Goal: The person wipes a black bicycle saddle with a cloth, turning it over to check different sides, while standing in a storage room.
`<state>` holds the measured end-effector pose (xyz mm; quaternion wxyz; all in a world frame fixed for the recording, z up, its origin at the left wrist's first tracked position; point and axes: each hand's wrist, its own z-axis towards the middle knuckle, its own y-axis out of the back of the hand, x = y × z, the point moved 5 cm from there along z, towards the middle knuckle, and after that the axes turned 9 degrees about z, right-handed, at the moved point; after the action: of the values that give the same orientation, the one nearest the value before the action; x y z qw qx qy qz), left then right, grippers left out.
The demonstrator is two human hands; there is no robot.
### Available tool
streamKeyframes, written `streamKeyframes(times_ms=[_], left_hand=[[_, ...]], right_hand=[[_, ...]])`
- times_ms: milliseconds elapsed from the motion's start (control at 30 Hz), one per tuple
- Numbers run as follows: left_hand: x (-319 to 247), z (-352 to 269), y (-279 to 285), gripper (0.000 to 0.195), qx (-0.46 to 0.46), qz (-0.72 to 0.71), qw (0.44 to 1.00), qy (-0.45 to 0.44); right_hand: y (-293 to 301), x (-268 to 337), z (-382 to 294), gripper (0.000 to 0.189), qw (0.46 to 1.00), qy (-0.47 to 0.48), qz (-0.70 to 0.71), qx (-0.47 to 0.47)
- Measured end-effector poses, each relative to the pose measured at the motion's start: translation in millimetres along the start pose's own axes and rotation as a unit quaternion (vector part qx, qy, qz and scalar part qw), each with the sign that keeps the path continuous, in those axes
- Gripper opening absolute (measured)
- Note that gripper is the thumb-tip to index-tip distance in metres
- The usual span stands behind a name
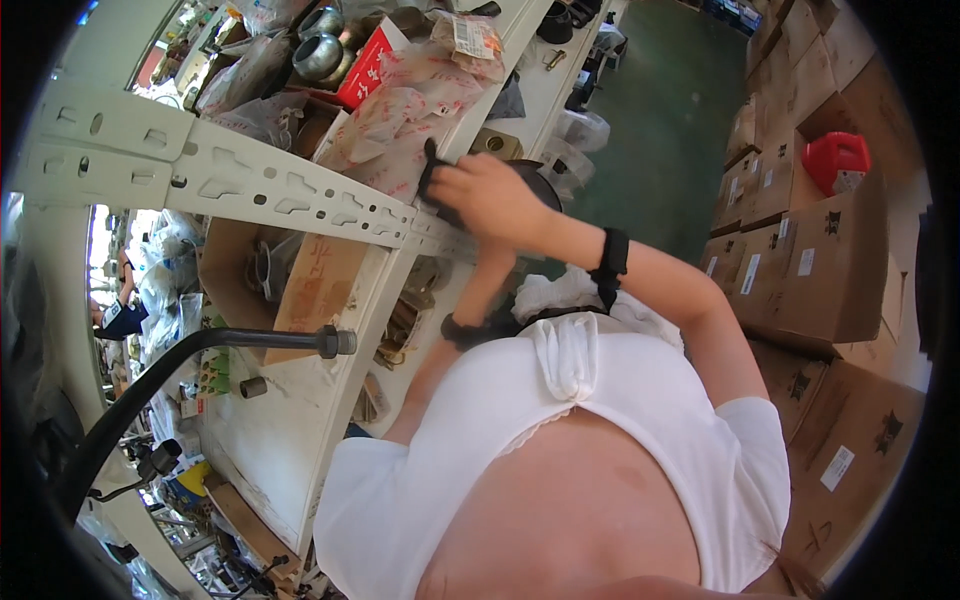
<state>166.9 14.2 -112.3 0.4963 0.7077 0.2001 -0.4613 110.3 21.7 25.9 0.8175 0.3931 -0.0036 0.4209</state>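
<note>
My right hand [499, 199], with a black band at the wrist, reaches across to the end of the shelving. Its fingers curl over a dark black part [430, 171] with a thin upright tip; what the part is cannot be made out. Just below it, my left hand [495, 259] is partly hidden behind the right one, so its fingers do not show. A rounded black thing [547, 184] shows behind my right wrist, and whether it joins the black part is hidden. Near the fingers runs a white perforated steel shelf beam [300, 184].
Plastic-bagged parts [409, 112], metal balls [319, 56] and a red carton [367, 67] crowd the upper shelf. Lower down stands an open cardboard box [319, 285]. A black bent pipe [225, 337] juts out at left. Stacked cartons [810, 262] and a red jug [836, 161] line the right.
</note>
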Motion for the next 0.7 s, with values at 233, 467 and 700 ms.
streamKeyframes(times_ms=[233,467,700], left_hand=[[-7,-3,-1,0.049,0.016,-0.022,1.000,0.006],[-7,-2,-8,0.051,0.014,-0.022,1.000,0.009],[59,-9,-6,0.050,0.036,0.113,0.993,-0.017]], right_hand=[[12,-21,-8,0.044,0.998,-0.066,0.000,0.026],[21,-49,-22,0.042,0.986,-0.162,0.006,-0.047],[-13,-8,-30,0.029,0.979,-0.179,0.059,0.083]])
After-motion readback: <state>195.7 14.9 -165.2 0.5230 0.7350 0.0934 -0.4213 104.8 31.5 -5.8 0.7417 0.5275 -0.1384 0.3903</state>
